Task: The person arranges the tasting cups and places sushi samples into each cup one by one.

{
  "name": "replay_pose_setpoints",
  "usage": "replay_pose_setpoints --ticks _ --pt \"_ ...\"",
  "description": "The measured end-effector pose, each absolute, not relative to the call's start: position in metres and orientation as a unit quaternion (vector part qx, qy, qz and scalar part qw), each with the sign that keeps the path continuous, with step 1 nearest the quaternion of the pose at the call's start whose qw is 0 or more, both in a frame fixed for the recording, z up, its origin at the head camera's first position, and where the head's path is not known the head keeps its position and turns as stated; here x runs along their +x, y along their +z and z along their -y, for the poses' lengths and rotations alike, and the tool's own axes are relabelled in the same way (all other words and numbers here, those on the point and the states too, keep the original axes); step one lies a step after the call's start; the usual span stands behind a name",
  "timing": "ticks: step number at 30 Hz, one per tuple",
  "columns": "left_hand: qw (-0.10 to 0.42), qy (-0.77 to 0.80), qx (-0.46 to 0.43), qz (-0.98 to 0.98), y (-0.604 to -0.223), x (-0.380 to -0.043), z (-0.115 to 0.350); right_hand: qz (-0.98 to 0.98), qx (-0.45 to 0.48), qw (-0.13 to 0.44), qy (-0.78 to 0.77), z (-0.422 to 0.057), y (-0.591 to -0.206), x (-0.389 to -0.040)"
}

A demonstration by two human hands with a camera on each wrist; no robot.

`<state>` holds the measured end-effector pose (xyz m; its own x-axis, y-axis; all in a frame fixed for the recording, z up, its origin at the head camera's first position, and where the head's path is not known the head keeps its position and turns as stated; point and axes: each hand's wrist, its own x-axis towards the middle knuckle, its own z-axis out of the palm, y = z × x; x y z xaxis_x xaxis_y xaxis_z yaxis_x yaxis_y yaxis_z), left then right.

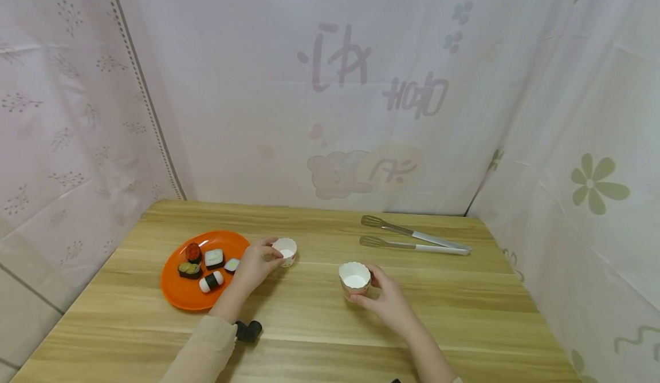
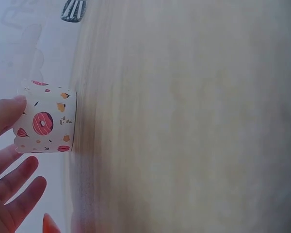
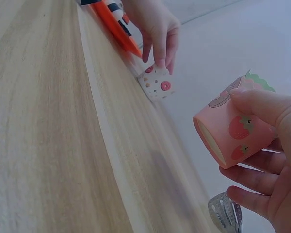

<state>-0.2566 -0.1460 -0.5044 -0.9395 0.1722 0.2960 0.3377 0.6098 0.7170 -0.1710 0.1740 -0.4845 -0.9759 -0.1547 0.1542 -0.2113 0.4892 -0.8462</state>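
My left hand [image 1: 258,265] pinches the near-left rim of a white paper baking cup [image 1: 285,251]. Donut prints cover this cup's side [image 2: 48,119] in the left wrist view, and its base is on or very near the table. To the right, my right hand [image 1: 389,303] holds a pink paper baking cup [image 1: 348,288] between thumb and fingers. Strawberries decorate the pink cup [image 3: 233,126] in the right wrist view, where it is tilted and raised off the wood. Both cups' white insides look bare in the head view.
An orange plate [image 1: 175,288] left of my left hand carries several sushi pieces, one a white roll with a dark band [image 1: 211,281]. Metal tongs [image 1: 412,240] with slotted ends lie at the back right. Printed curtains [image 1: 232,114] enclose the wooden table [image 1: 309,337].
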Motion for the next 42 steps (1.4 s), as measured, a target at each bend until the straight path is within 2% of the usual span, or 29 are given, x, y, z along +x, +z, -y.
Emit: replay_pose_setpoints --ticks 13,24,42 --pt "0.094 -0.415 -0.142 0.894 -0.503 -0.255 0.146 0.865 0.104 0.03 0.489 -0.175 -0.484 -0.17" --pt "0.127 -0.39 -0.158 0.898 -0.493 -0.252 0.144 0.864 0.11 0.033 0.489 -0.176 -0.483 -0.172" --pt "0.143 -0.385 -0.182 0.893 -0.474 -0.245 0.132 0.867 0.11 0.033 0.486 -0.174 -0.474 -0.173"
